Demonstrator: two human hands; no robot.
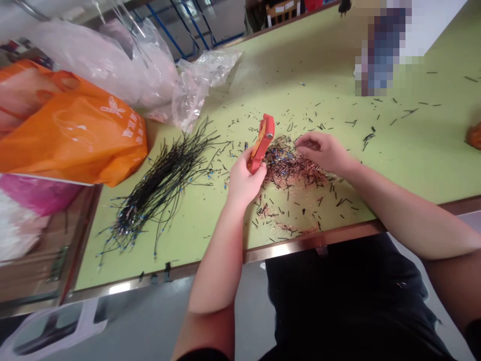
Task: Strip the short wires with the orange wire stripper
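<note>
Head view: the left hand (242,181) grips a red tool (263,136). The right hand (326,151) curls by the scraps (287,168); I can't tell if it pinches any.

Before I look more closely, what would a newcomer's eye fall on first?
The orange bag at the left of the picture would probably catch the eye first, being large and bright. Next comes the red tool, held in the left hand, with a pile of copper-coloured and black scraps just to its right. To the left of that hand, a bundle of black wires lies on the green table.
</note>
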